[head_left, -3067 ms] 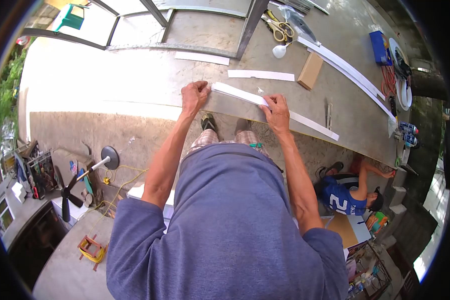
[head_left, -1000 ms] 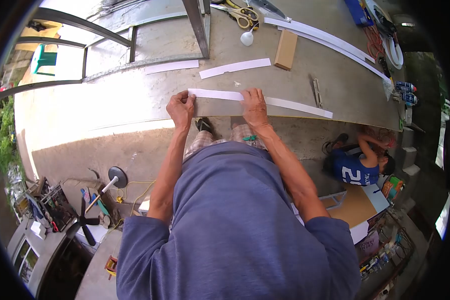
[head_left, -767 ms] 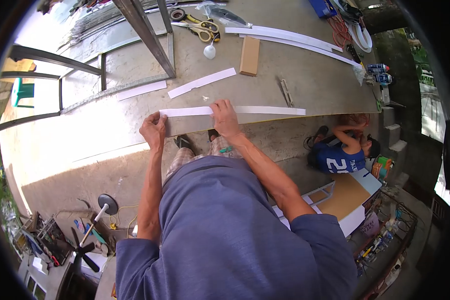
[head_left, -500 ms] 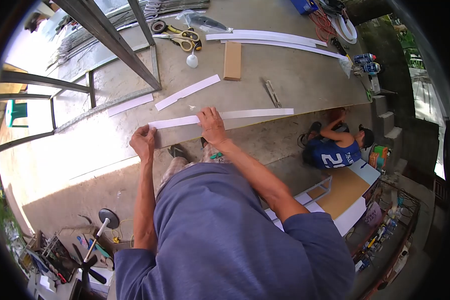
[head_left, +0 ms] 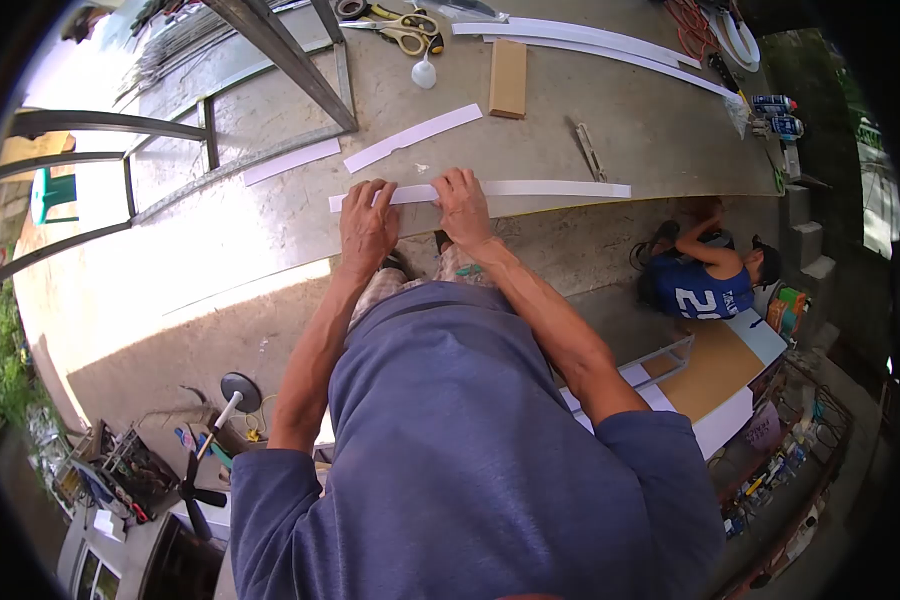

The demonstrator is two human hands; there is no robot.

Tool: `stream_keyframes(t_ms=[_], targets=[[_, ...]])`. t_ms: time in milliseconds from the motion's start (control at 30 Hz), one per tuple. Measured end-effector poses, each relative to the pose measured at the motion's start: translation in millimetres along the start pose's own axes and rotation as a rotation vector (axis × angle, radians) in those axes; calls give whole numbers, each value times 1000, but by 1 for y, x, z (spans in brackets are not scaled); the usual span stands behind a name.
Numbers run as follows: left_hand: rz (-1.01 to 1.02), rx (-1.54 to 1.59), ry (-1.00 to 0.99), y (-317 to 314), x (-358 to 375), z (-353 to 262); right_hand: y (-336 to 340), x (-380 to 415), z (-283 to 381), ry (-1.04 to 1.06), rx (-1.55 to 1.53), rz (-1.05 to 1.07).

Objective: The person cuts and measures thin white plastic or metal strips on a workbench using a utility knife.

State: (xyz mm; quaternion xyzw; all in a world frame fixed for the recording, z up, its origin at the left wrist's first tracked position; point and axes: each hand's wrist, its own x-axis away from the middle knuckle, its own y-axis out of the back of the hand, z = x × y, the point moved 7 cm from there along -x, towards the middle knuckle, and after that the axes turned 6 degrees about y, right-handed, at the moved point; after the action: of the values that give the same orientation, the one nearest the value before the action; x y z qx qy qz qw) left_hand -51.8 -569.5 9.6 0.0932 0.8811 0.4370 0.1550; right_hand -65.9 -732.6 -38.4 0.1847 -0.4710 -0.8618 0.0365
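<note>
A long white strip lies along the near edge of the work table. Close to its left end, my left hand has its fingers curled over the strip. My right hand grips the same strip a short way to the right, fingers bent over its far edge. The thumbs are mostly hidden. Just beyond my hands lies a shorter white strip. A box cutter rests beyond the long strip's right part.
Farther back are a brown block, a small white bottle, scissors and longer white strips. A metal frame stands at left. A person in a blue jersey sits low at right.
My left hand has moved from the strip's left tip rightward along it, nearer my right hand, and its fingers now bend over the strip. The camera view has shifted slightly.
</note>
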Motion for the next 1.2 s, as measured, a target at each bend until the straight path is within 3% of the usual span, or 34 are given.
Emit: stream_keyframes(t_ms=[167,400,467,533,667,833,967,1100,1200], targets=[[116,177,-68,-49,-12,1,-2,-2,-6,-40,-12,27],[22,295,40,-65,-12,17,20,-3,-14,-102,-110,13],[29,286,36,-65,-12,15,54,-3,-43,-145,-66,-96],[35,260,41,-63,-11,15,101,7,-99,-321,178,-235],[44,186,22,-63,-16,9,153,39,-212,-612,537,-111],[80,173,23,-65,-17,8,140,41,-250,-440,448,59],[83,180,6,-63,-12,7,149,30,-230,-353,483,-69],[62,162,-28,-61,-16,4,163,23,-173,-346,134,-252],[59,167,-41,-64,-15,6,120,43,-109,-600,-333,-120]])
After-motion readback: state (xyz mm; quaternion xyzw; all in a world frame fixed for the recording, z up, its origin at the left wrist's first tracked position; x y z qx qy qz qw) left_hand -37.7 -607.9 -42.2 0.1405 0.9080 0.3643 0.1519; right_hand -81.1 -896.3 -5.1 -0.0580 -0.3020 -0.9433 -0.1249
